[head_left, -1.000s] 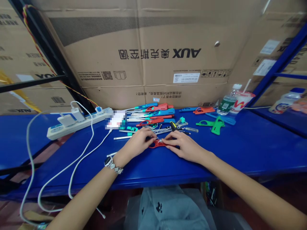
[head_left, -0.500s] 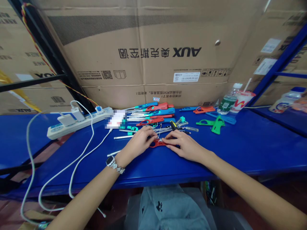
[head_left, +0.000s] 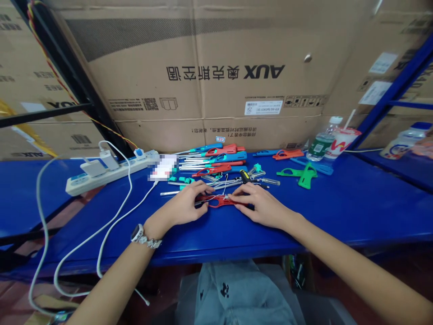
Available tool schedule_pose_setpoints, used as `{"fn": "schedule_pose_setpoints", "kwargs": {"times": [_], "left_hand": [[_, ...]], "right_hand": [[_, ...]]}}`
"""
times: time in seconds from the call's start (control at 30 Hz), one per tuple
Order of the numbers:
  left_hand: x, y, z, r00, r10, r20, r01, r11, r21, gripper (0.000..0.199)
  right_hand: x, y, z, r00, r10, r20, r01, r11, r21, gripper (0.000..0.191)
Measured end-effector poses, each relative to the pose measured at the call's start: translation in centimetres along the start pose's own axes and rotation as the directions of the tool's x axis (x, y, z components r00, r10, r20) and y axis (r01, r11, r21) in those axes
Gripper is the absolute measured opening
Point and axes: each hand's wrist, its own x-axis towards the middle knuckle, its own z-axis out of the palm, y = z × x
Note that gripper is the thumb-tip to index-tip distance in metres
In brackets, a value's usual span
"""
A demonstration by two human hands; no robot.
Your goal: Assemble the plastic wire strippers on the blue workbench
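Observation:
A red lighter casing half (head_left: 221,201) lies on the blue tabletop with a looped handle opening and thin white wires and a small white part showing in it. My left hand (head_left: 189,201) closes on its left end, fingers above and thumb below. At the right end, my right hand (head_left: 257,201) grips the casing, its fingertips at the small white part. Just beyond my hands lie a black-and-yellow screwdriver (head_left: 245,177), metal lighter tubes (head_left: 171,193) and clear lighter tanks (head_left: 270,181). Behind them is a pile of red and blue long lighters (head_left: 230,157).
Green casing halves (head_left: 307,176) and an orange one (head_left: 288,155) lie to the right, near a water bottle (head_left: 323,140) and a drink cup (head_left: 343,143). A power strip (head_left: 111,171) with white cables stands left, beside a blurred phone (head_left: 164,167). Cardboard (head_left: 223,99) walls the back.
My left hand has moved left from the casing's middle to its left end, uncovering more of the casing. My right hand has stayed almost in place.

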Motion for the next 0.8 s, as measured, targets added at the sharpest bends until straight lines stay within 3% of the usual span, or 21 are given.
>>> {"fn": "schedule_pose_setpoints", "kwargs": {"times": [0.13, 0.33, 0.57, 0.8], "left_hand": [[-0.5, -0.2, -1.2, 0.998, -0.023, 0.058, 0.02, 0.998, 0.063, 0.032], [0.7, -0.3, -2.4, 0.985, 0.002, 0.171, -0.012, 0.998, 0.061, 0.037], [0.3, -1.7, -2.2, 0.994, 0.036, 0.107, -0.044, 0.996, 0.075, 0.041], [-0.3, -2.6, -2.1, 0.994, 0.018, 0.105, -0.029, 0.994, 0.106, 0.03]], "right_hand": [[0.4, -0.2, -0.3, 1.0, 0.021, 0.004, -0.02, 1.0, -0.024, 0.028], [1.5, 0.4, -0.5, 1.0, 0.002, 0.019, -0.001, 0.997, -0.074, 0.024], [1.2, 0.9, -0.2, 1.0, -0.015, 0.001, 0.015, 0.999, -0.049, 0.029], [1.2, 0.8, -0.1, 1.0, -0.017, 0.003, 0.017, 0.999, -0.043, 0.029]]}}
